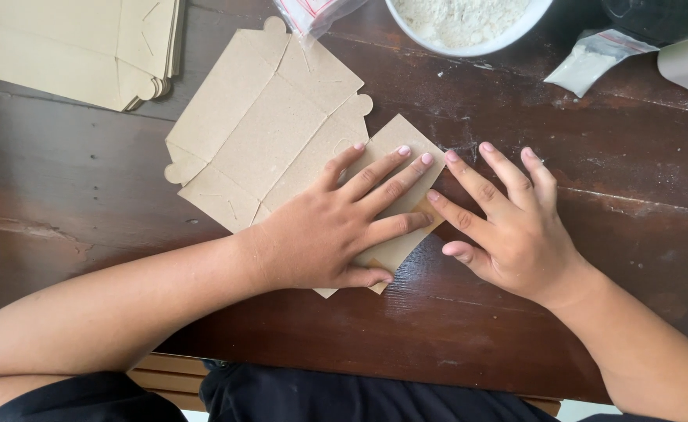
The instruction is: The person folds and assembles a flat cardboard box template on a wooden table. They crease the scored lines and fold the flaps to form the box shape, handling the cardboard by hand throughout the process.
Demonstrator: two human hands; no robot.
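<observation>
Dark cloth at the bottom edge of the frame sat closest to me, and just above it both forearms came in over the brown wooden table (pixel 86 195). My left hand (pixel 336 227) lay flat, fingers spread, pressing down on a folded flap of the brown cardboard box blank (pixel 269 133) in the middle of the frame. My right hand (pixel 508 227) rested open beside it, fingers splayed, fingertips touching the flap's right edge; neither hand gripped anything. By my reading, one flap was folded over and being creased, while the remaining panels and tabs toward the upper left lay flat, so most of the folding looked undone. At the upper left corner waited a stack of flat box blanks (pixel 70 47), same brown card, untouched. At the top edge sat a white bowl (pixel 469 48) of pale powder, with a clear plastic bag (pixel 312 12) carrying red print to its left. To the upper right lay a small clear pouch of white powder (pixel 590 62), and a dark round object, mostly cut off.
</observation>
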